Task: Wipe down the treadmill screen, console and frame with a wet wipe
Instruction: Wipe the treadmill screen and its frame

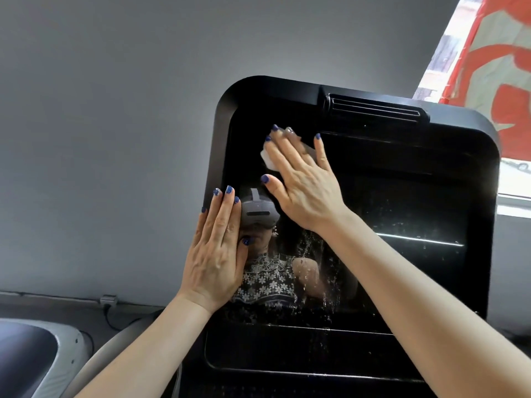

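— So, what can go wrong from here?

— My right hand (304, 179) presses the wet wipe (268, 156) flat on the upper left part of the treadmill screen (402, 196), with straight fingers (275, 145), not clenched. Only a white corner of the wipe shows under them. I think it can slip out or fold under my palm, because I only push it and do not grip it. Then my bare skin would smear the glass.

— And the other hand?

— My left hand (215, 254) lies flat and released on the left edge of the screen, half on the black frame (221, 116). It holds nothing. I judge it will leave marks there, so this place needs a wipe later.

— Anything more?

— Small white specks and streaks (316, 268) sit on the lower middle of the glass. If the wipe is too wet, drops could run down toward the console (287, 349) below.

— Any containers?

— I see none, no wipe packet and no bin.
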Motion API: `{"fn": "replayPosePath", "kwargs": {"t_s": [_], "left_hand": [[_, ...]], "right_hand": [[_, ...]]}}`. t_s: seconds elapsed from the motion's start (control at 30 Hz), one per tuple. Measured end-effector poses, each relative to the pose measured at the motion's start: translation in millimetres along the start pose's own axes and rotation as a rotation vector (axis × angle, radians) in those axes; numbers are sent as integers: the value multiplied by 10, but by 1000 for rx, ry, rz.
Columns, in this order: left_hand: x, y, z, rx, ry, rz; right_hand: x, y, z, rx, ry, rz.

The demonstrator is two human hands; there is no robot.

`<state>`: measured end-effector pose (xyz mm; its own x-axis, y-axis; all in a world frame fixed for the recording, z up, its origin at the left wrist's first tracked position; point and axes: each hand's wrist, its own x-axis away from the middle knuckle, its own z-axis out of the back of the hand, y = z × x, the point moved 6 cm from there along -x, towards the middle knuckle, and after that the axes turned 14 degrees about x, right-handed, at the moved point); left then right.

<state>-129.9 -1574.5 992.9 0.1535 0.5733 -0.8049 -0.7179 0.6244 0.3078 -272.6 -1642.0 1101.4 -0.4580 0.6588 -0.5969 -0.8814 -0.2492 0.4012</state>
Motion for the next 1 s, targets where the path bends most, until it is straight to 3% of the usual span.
{"fn": "replayPosePath", "kwargs": {"t_s": [0.17,0.43,0.67,1.0], "left_hand": [[-10,23,-8,-4,-17,-14],[-4,16,-27,-10,-23,-2],[-1,17,-30,-25,-32,9],[-4,16,-33,-31,-34,2]], "right_hand": [[38,266,-10,23,33,52],[425,888,-80,-15,-9,-173],[437,608,-14,-73,59,-391],[1187,209,-143,8,-103,-182]]}}
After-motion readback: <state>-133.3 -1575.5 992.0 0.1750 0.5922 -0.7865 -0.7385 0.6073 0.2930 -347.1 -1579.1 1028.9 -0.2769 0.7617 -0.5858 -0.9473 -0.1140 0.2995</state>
